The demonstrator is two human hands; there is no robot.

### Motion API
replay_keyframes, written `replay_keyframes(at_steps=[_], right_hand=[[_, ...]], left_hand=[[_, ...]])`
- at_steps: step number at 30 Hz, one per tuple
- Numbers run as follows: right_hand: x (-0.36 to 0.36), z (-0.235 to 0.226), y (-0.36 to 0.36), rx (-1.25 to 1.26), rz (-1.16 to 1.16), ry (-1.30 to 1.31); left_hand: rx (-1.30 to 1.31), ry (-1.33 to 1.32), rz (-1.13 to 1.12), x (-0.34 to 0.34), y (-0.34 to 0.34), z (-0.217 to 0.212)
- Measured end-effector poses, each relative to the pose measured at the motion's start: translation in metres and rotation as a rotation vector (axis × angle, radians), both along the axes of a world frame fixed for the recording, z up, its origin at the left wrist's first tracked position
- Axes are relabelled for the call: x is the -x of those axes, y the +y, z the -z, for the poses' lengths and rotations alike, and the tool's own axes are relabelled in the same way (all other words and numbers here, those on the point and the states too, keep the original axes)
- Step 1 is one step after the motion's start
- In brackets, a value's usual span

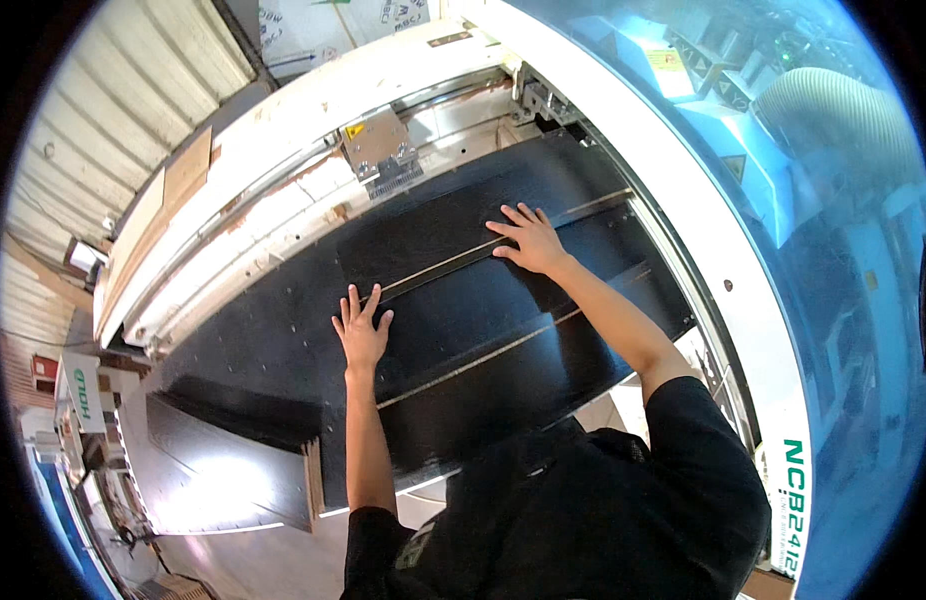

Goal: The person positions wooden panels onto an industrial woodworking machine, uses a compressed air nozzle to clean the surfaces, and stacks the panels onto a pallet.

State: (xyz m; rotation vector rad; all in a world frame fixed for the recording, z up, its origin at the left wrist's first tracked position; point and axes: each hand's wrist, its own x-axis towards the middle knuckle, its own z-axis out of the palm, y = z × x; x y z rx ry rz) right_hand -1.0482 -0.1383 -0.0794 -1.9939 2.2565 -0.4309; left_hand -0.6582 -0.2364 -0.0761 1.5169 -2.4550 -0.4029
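Note:
My left hand (361, 332) lies with its fingers spread on a long dark panel (423, 243), close to the panel's pale near edge. Farther right, my right hand (529, 240) rests flat across that same pale edge, fingers apart, nothing held. Nearer my body lies another dark panel (463, 335), also with a light edge line. Both panels sit on the black bed (238, 340) of a large machine. My forearms cover part of the nearer panel.
A metal carriage (378, 150) with a yellow warning label hangs on a rail beyond the panels. The machine's white frame (683, 150) and blue transparent cover (858, 300) border the right. At lower left, a stack of dark boards (228, 465) stands beside the bed.

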Motion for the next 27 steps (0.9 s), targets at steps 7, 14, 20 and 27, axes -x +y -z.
replay_keyframes(at_steps=[7,14,20,27], right_hand=[[0.041,0.008,-0.079,0.061,0.199,-0.072],[0.065,0.026,-0.066,0.169,0.263,-0.072],[0.068,0.029,-0.070,0.324,0.710,0.034],[0.082,0.038,-0.073,0.156,0.747,-0.090]], left_hand=[[0.090,0.068,-0.068,0.036,-0.073,0.015],[0.083,0.180,0.094,0.048,-0.091,0.025],[0.112,0.200,0.110,0.089,-0.112,0.026],[0.175,0.256,0.099,0.116,-0.113,0.033]])
